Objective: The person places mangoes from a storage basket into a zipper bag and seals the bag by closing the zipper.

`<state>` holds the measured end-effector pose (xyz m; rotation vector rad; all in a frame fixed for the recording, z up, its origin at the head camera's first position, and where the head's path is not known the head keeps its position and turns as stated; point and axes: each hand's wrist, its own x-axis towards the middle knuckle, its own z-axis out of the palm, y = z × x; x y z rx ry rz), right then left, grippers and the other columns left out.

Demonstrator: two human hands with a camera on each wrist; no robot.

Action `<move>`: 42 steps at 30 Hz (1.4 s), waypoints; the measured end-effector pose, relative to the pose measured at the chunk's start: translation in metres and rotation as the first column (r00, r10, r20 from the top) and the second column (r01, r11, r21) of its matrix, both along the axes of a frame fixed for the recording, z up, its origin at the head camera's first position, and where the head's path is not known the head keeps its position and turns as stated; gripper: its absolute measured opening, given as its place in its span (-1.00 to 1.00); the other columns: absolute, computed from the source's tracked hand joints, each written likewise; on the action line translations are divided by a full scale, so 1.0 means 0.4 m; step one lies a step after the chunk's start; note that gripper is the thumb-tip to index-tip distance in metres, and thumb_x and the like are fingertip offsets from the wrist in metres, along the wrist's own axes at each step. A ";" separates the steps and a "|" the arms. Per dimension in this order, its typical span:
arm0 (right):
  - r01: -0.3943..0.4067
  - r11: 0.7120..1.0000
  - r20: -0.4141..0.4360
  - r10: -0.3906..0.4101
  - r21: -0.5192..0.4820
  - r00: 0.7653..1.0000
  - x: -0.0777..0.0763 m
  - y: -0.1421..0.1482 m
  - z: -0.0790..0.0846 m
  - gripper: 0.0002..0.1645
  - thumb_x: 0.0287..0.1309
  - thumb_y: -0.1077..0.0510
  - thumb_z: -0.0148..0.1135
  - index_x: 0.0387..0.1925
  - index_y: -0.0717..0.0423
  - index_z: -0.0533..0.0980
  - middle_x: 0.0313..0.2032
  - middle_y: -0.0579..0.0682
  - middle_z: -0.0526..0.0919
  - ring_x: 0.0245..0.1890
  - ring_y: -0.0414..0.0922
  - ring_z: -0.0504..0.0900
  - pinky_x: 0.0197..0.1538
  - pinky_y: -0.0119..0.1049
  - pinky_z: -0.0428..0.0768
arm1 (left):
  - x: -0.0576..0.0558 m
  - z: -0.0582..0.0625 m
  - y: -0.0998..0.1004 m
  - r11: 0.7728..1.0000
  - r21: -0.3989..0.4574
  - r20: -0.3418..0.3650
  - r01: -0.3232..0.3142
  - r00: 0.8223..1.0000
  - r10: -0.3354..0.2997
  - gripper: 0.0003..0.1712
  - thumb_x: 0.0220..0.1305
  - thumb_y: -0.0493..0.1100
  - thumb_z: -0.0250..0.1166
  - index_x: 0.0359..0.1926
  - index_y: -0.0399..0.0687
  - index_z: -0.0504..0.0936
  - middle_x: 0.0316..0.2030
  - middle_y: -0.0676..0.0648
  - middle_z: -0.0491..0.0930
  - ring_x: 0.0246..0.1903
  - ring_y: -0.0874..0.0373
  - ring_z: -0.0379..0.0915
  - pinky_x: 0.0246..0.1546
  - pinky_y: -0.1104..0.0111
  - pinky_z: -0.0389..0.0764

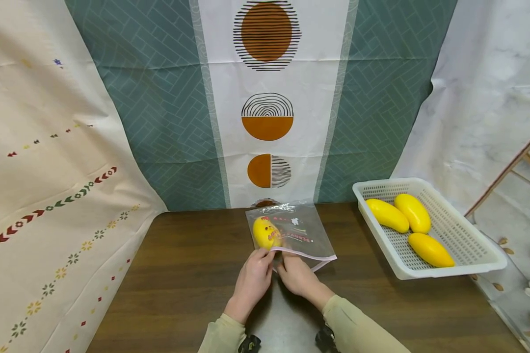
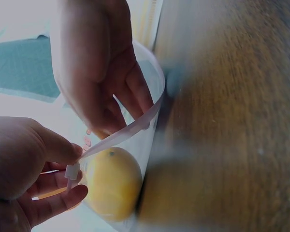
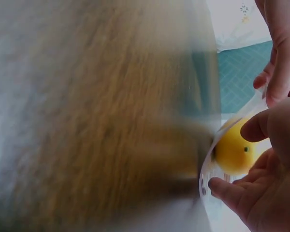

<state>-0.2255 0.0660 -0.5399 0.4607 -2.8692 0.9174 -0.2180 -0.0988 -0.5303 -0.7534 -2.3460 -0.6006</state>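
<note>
A clear zip bag (image 1: pixel 301 226) with a pink zip edge and printed markings lies on the table, its mouth toward me. Inside, at its left side, sits a yellow mango (image 1: pixel 265 232), also seen through the plastic in the left wrist view as a rounded mango (image 2: pixel 113 183). My left hand (image 1: pixel 254 272) pinches the left corner of the bag's mouth, beside a small white zip slider (image 2: pixel 72 171). My right hand (image 1: pixel 298 274) reaches into the mouth, with loosely extended fingers (image 3: pixel 229 193) against the rim and nothing seen in them.
A white perforated basket (image 1: pixel 472 240) stands at the right of the brown wooden table (image 1: pixel 181 294), with three yellow mangoes (image 1: pixel 412 212) in it. Patterned cloths (image 1: pixel 168 98) hang behind the table and along both sides.
</note>
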 end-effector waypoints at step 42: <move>-0.161 0.985 0.063 0.165 -0.066 0.984 0.104 0.289 0.142 -0.57 0.54 0.14 0.24 0.32 0.17 0.63 -0.08 0.03 0.80 -0.44 -0.32 0.41 -0.34 -0.35 0.45 | -0.005 -0.015 -0.006 1.000 -0.008 -0.004 0.000 1.000 0.000 -0.67 0.16 -0.48 0.53 -0.03 -0.27 0.81 -0.27 -0.04 0.61 -0.27 0.05 0.55 -0.25 0.27 0.67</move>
